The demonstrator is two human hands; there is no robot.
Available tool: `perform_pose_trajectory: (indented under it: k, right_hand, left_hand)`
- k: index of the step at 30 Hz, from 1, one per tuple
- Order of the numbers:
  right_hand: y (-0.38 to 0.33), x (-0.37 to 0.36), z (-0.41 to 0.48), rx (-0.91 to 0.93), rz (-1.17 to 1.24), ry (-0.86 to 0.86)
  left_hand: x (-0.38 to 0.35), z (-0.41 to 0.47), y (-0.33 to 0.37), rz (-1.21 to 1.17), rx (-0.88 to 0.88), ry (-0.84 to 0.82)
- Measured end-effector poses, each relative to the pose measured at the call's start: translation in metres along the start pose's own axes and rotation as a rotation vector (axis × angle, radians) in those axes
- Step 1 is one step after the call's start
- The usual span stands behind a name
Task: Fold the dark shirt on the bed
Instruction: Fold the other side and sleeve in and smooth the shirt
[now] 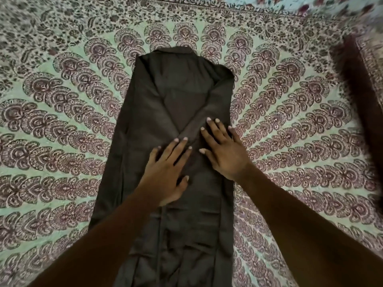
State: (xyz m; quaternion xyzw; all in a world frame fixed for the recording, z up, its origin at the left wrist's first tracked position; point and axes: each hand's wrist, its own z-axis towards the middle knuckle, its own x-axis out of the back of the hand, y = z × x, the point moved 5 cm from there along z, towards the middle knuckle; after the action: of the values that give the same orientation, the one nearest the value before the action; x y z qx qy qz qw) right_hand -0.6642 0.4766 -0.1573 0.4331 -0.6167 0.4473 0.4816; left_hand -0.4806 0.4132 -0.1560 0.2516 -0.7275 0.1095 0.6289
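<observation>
At the far left we have only the bed (pixel 51 121), covered in a patterned sheet that runs under everything. Moving in, the shirt (pixel 165 90) lies flat down the middle of the bed, collar away from us, hem toward us and running out of the bottom of the view. Both sides look already turned in, so it makes one long narrow strip, and the two sleeves cross in an X at mid-length.

Our left hand (pixel 165 172) rests flat on the shirt just below that crossing, fingers spread, grip released and holding nothing. Just right of it, our right hand (pixel 223 152) lies the same way on the right sleeve, palm down, grip released too, its fingertips at the crossing. The two hands are close but apart.

We judge the cloth thin, light and limp: it shows soft cross-creases lower down and it will sag from wherever we lift it. It may also slide on the sheet. So pressing flat suits this step, smoothing the sleeves. For the fold to come, we would pinch the two corners of the hem, or the strip's two long edges near it, and carry them up toward the collar, keeping the sleeves trapped inside.

At the far right, a dark bolster or cushion (pixel 358 90) lies well apart from the shirt.
</observation>
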Motion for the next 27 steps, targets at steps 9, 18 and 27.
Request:
perform_pose_trajectory:
  k: [9,18,27]
  right_hand:
    - [-0.003,-0.024,-0.016,-0.052,0.026,-0.008]
    - [0.026,-0.013,0.037,-0.035,0.054,0.021]
    - [0.075,0.008,0.157,-0.085,0.010,-0.054]
  left_hand:
    - [-0.016,-0.012,-0.004,-0.015,-0.107,-0.102]
    - [-0.015,-0.006,-0.002,-0.031,-0.175,-0.167]
    - [-0.013,-0.004,-0.003,-0.044,-0.194,-0.171]
